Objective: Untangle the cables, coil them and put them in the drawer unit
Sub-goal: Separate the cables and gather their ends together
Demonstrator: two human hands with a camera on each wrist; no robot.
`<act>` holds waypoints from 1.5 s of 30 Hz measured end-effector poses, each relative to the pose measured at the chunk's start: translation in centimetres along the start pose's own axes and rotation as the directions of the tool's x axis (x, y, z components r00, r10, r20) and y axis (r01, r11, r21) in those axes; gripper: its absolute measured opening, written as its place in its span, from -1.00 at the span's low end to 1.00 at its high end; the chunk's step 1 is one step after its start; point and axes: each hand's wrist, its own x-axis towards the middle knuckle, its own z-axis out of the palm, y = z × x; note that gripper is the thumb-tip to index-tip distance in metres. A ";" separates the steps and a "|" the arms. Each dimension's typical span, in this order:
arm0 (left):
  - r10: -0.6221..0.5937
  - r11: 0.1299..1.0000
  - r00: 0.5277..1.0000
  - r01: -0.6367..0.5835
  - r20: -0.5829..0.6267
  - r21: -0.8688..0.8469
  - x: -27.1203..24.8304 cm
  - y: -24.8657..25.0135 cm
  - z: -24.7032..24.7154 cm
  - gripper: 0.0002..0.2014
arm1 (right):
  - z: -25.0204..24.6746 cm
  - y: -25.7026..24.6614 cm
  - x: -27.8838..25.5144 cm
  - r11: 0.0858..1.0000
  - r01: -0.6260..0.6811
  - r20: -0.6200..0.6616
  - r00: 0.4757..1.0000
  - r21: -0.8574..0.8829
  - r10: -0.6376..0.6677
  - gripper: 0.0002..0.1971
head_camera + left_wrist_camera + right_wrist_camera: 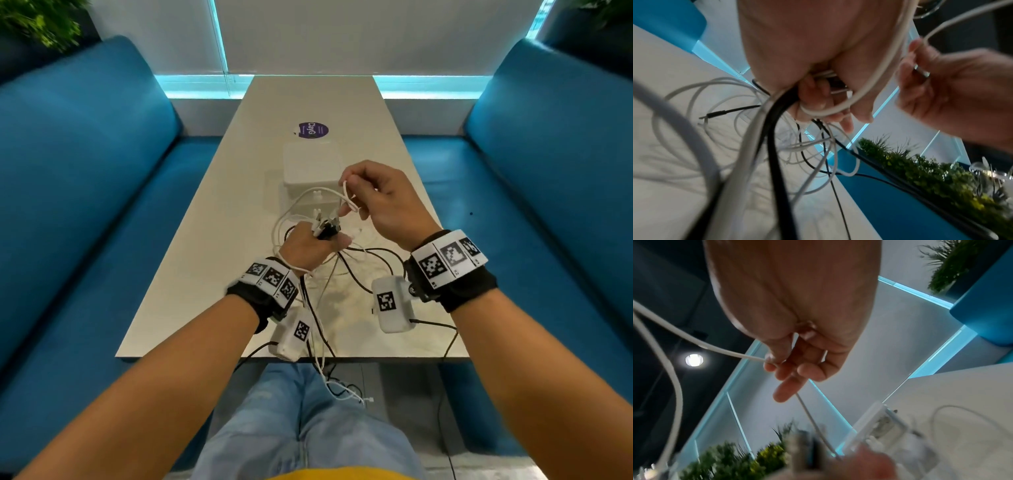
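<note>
Presently: cables point(322, 260) mid-untangling above the bench point(212, 219).
Left hand point(308, 246) fisted round bundled plug ends; right hand point(383, 202), just right and farther, pinched one white cable point(347, 198) whose run slanted down-left into that fist. Drawer unit point(311, 164) stood beyond. Only the left wrist view showed loose loops lying on the bench.

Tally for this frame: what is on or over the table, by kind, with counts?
Hands: 2. The left hand grips the cable tangle and the right hand pinches a white cable.
Cable tangle: 1. It has white and black strands, too knotted to count singly.
Drawer unit: 1
Purple sticker: 1
Total: 5
</note>
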 end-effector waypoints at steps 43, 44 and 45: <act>-0.097 0.995 0.993 0.094 -0.063 -0.040 -0.9 0.8 -0.3 -0.88 | 0.2 1.7 1.6 0.907 -0.028 0.158 0.982 -0.420 0.103 -0.82; -0.115 0.993 0.991 0.116 -0.074 0.003 -0.7 0.6 -0.1 -0.84 | -0.1 1.0 1.5 0.930 -0.028 0.142 0.986 -0.366 0.086 -0.82; -0.130 0.991 0.988 0.132 -0.087 0.019 -0.5 0.3 0.0 -0.82 | -0.4 0.4 1.5 0.945 -0.026 0.132 0.988 -0.327 0.073 -0.82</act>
